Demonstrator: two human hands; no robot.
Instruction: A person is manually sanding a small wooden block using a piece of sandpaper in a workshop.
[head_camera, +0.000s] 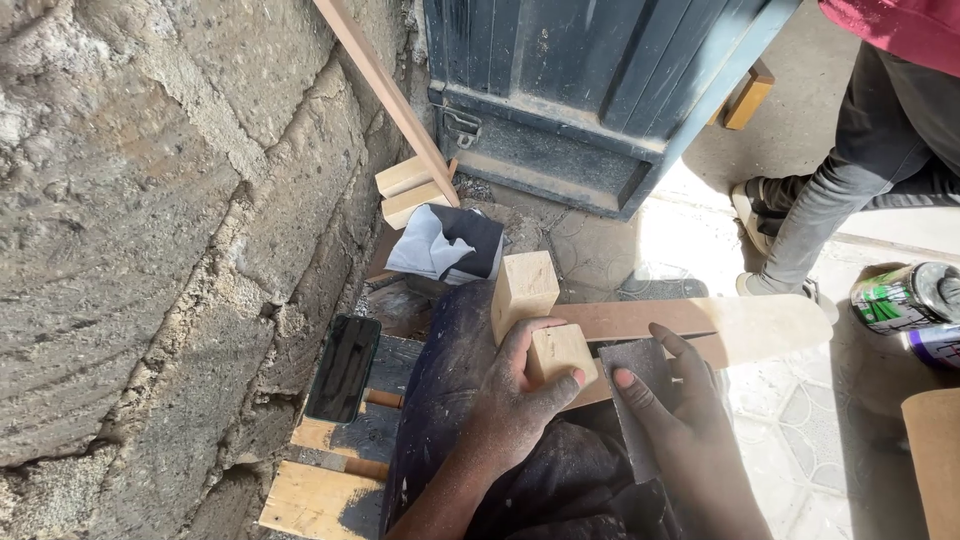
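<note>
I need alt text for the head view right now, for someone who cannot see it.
Seen from above, the left hand grips a pale wooden block on the person's lap while the right hand presses grey sandpaper beside it. A phone lies on a wooden stool by a rough stone wall; another person's legs stand nearby.

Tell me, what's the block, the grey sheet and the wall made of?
The block in the left hand looks like pale bare wood: faint grain, no paint. The grey sheet under the right hand seems to be sandpaper: thin, dull, gritty. The wall looks like rough stone blocks with mortar.
</note>
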